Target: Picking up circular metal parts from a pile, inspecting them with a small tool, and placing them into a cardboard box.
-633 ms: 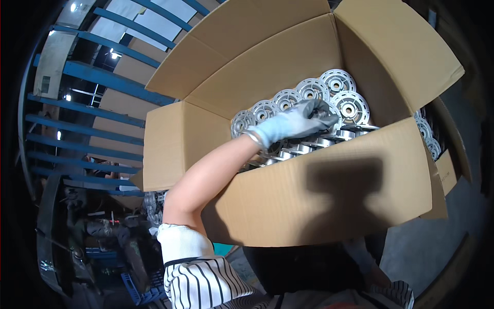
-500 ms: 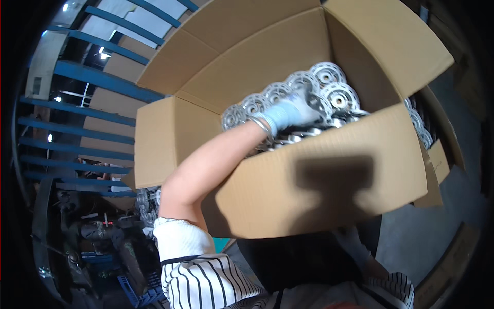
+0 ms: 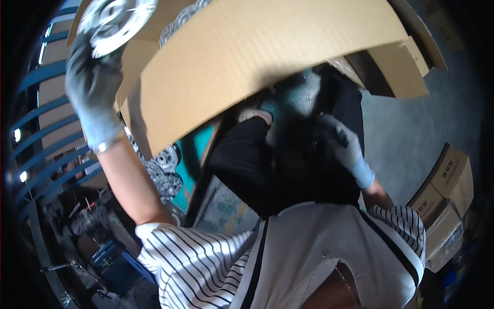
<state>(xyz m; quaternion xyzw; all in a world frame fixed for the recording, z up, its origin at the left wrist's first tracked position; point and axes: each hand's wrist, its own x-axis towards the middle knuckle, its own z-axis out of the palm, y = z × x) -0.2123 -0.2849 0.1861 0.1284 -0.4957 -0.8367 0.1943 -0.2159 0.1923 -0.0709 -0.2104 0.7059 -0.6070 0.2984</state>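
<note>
My left hand, in a grey and pale-blue work glove, is raised at the upper left. Its fingers are closed on the rim of a silver spoked metal wheel, which is smeared by motion and cut by the picture's top edge. Just right of this hand is the large open cardboard box; a few more silver wheels show over its wall. My right hand, gloved too, hangs low by my dark-clothed thigh. Its fingers are loosely bent and apart, partly in shadow, with nothing visible in them.
More metal wheels lie on a green surface below the box's left corner. Blue slatted racking stands along the left, with dark machinery under it. Closed cartons are stacked on the floor at right.
My left hand has come out of the box and moved up and left, now with a wheel in it. The view has shifted, so the box sits higher and my right hand shows more fully.
</note>
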